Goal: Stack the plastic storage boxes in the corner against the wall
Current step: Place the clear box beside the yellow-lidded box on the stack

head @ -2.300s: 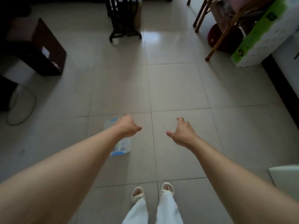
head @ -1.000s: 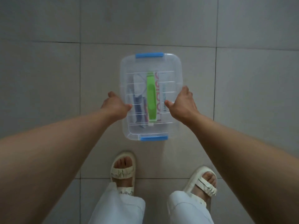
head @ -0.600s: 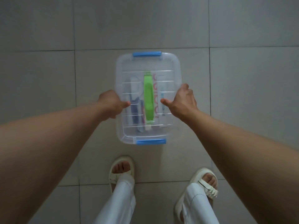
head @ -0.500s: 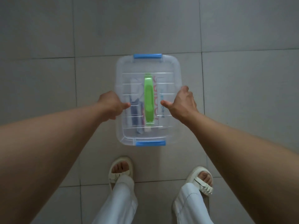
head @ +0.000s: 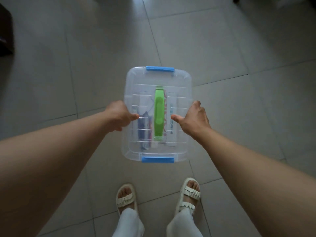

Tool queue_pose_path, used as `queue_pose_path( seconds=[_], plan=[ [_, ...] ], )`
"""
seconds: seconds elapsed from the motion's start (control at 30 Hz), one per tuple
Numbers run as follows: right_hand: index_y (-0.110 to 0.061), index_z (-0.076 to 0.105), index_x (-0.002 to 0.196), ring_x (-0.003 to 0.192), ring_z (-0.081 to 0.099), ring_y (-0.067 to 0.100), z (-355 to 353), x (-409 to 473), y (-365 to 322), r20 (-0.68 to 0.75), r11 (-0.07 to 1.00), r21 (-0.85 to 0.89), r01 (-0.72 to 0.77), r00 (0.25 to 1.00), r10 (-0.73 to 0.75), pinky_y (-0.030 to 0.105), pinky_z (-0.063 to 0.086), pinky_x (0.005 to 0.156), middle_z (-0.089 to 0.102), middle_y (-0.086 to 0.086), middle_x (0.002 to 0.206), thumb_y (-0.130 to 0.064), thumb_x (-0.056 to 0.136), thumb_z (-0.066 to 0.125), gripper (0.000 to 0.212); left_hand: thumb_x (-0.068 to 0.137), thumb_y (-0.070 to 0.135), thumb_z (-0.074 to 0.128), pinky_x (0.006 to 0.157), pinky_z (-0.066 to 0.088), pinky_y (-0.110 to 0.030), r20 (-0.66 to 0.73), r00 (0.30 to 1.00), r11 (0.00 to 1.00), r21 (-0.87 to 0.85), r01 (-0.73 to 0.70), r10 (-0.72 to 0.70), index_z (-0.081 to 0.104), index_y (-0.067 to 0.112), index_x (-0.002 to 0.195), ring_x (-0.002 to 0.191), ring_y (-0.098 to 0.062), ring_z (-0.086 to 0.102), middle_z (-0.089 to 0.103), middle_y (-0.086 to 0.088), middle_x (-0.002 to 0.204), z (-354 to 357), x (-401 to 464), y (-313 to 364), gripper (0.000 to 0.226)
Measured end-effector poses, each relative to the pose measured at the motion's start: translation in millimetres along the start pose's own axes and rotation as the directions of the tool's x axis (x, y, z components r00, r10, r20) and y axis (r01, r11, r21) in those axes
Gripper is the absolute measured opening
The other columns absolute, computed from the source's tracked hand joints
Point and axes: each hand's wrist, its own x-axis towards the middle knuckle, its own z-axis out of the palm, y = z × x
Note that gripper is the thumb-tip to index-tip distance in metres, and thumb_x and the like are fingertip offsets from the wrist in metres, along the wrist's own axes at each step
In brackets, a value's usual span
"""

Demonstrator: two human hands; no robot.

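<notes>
A clear plastic storage box (head: pixel 171 79) with blue end clips and a green lid handle is held above the tiled floor, in front of me. Tubes and small packets show through its lid. My left hand (head: pixel 118 117) grips its left side, thumb on the lid. My right hand (head: pixel 193 119) grips the right side the same way. No wall corner and no other box are in view.
Grey floor tiles (head: pixel 85 57) spread all around. My feet in pale sandals (head: pixel 125 200) stand just below the box. A dark piece of furniture (head: pixel 6 31) sits at the far left edge. Dark and green shapes show at the top right corner.
Earlier my empty hands reached toward the box on the floor. They have since closed on its sides, and the view has tilted so the floor tiles now run at an angle.
</notes>
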Motion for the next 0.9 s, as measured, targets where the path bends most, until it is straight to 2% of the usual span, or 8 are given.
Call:
queue_pose_path(
  seconds=[0.13, 0.27, 0.4, 0.6, 0.77, 0.9],
  plan=[
    [-0.003, 0.035, 0.128, 0.118, 0.051, 0.035, -61.4, -26.3, -3.2, -0.068, 0.997, 0.068, -0.028, 0.997, 0.032, 0.039, 0.044, 0.094, 0.048, 0.02, 0.13, -0.041, 0.077, 0.073, 0.074, 0.083, 0.036, 0.069, 0.074, 0.06, -0.043, -0.019, 0.997, 0.996, 0.041, -0.075, 0.076, 0.064, -0.005, 0.107, 0.09, -0.035, 0.069, 0.067, -0.022, 0.1, -22.4, -43.3, 49.1, 0.047],
    [-0.004, 0.035, 0.128, 0.117, 0.052, 0.034, -133.8, -59.8, 6.6, -0.158, 0.987, 0.148, -0.06, 0.984, 0.083, 0.04, 0.045, 0.094, 0.049, 0.019, 0.129, -0.041, 0.077, 0.074, 0.074, 0.083, 0.035, 0.069, 0.066, 0.058, -0.039, -0.006, 0.985, 0.981, 0.092, -0.171, 0.172, 0.066, -0.004, 0.105, 0.088, -0.033, 0.07, 0.067, -0.018, 0.095, -37.9, -98.6, 110.1, 0.044],
    [-0.004, 0.035, 0.13, 0.117, 0.052, 0.033, -193.9, -87.9, 23.4, -0.22, 0.977, 0.196, -0.079, 0.968, 0.122, 0.039, 0.044, 0.093, 0.049, 0.018, 0.13, -0.042, 0.077, 0.072, 0.075, 0.084, 0.035, 0.068, 0.072, 0.06, -0.041, 0.014, 0.967, 0.956, 0.149, -0.253, 0.254, 0.066, -0.003, 0.104, 0.091, -0.032, 0.07, 0.068, -0.017, 0.096, -42.3, -145.6, 165.8, 0.043],
    [-0.003, 0.032, 0.134, 0.12, 0.05, 0.033, -298.5, -127.0, 75.4, -0.323, 0.959, 0.253, -0.128, 0.923, 0.209, 0.037, 0.042, 0.096, 0.048, 0.018, 0.133, -0.044, 0.077, 0.072, 0.08, 0.083, 0.031, 0.07, 0.045, 0.048, -0.028, 0.074, 0.936, 0.921, 0.168, -0.352, 0.344, 0.06, 0.0, 0.099, 0.073, -0.021, 0.06, 0.058, -0.008, 0.072, -18.8, -214.8, 266.5, 0.036],
    [-0.004, 0.033, 0.132, 0.116, 0.052, 0.031, -379.0, -150.3, 133.1, -0.364, 0.942, 0.294, -0.161, 0.892, 0.266, 0.039, 0.045, 0.095, 0.05, 0.017, 0.13, -0.044, 0.078, 0.071, 0.077, 0.082, 0.027, 0.072, 0.043, 0.046, -0.028, 0.109, 0.905, 0.892, 0.156, -0.423, 0.41, 0.05, 0.007, 0.094, 0.063, -0.016, 0.058, 0.055, -0.006, 0.074, 21.9, -262.4, 346.8, 0.032],
    [-0.006, 0.032, 0.132, 0.116, 0.053, 0.031, -443.3, -166.3, 184.7, -0.389, 0.93, 0.319, -0.183, 0.869, 0.304, 0.038, 0.045, 0.094, 0.05, 0.016, 0.13, -0.045, 0.078, 0.07, 0.077, 0.082, 0.027, 0.072, 0.045, 0.047, -0.028, 0.149, 0.881, 0.87, 0.155, -0.469, 0.448, 0.049, 0.002, 0.111, 0.062, -0.015, 0.056, 0.053, -0.006, 0.076, 61.6, -304.5, 411.4, 0.045]
  ],
)
